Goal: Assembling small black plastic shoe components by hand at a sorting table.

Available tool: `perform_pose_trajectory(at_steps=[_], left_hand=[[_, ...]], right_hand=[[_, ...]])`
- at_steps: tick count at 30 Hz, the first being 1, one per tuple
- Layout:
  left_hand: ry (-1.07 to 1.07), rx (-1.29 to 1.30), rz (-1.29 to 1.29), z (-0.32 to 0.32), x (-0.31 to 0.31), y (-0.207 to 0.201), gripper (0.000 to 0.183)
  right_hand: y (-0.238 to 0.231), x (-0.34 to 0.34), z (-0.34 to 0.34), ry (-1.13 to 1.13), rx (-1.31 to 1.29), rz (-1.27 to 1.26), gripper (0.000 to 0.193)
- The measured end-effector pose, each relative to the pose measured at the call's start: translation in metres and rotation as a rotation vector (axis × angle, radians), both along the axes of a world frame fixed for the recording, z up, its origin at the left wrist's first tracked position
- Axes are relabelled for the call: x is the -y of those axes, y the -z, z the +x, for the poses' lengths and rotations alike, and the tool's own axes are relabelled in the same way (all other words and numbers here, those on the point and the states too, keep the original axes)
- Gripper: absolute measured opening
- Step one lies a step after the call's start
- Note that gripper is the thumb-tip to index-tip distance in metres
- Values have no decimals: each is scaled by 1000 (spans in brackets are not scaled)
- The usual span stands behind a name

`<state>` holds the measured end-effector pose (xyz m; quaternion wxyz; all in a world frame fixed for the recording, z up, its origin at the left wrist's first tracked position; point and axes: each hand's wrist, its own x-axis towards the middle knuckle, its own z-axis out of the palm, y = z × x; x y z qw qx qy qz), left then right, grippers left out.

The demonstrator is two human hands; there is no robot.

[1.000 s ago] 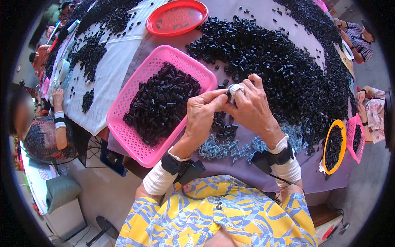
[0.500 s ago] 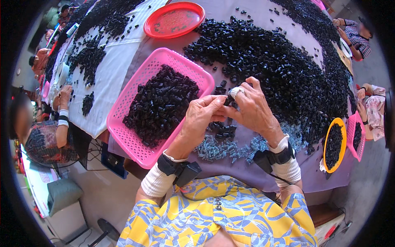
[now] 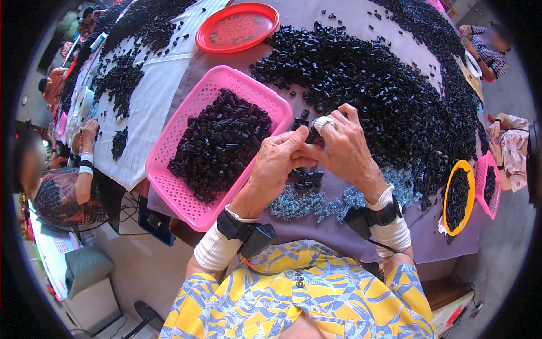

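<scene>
My left hand (image 3: 275, 160) and my right hand (image 3: 345, 148) meet over the near part of the table, their fingertips pinched together. What they hold is hidden between the fingers. Just beyond and below them lie small black plastic parts (image 3: 305, 179). Close to my wrists a band of small pale-blue, spring-like pieces (image 3: 305, 207) is spread on the cloth. To the left of my left hand stands a pink lattice basket (image 3: 161, 164), holding many black parts (image 3: 223, 141). A large heap of the same black parts (image 3: 361, 79) spreads past my right hand.
A red oval tray (image 3: 237, 27) lies beyond the basket. At the right edge are a yellow basin (image 3: 467, 210) and another pink basket (image 3: 495, 212), both with black parts. Other people (image 3: 68, 192) sit around the lilac-covered table (image 3: 418, 234); more parts lie on a white cloth (image 3: 141, 113).
My left thumb and fingers have shifted slightly against my right fingertips. Both hands stay in nearly the same place, and the piles look unchanged.
</scene>
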<state>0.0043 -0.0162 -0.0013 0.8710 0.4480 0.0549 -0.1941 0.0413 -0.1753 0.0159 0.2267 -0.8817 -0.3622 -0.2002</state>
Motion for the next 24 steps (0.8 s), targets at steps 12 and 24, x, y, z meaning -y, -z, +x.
perform_pose_trajectory(at_steps=[12,24], left_hand=[[13,-18,-45,-2,0,2,38],[24,26,35,1,-2,3,32]], right_hand=[[1,0,2,-89,-51,100,23],[-2,0,3,-95,-29,46,20]])
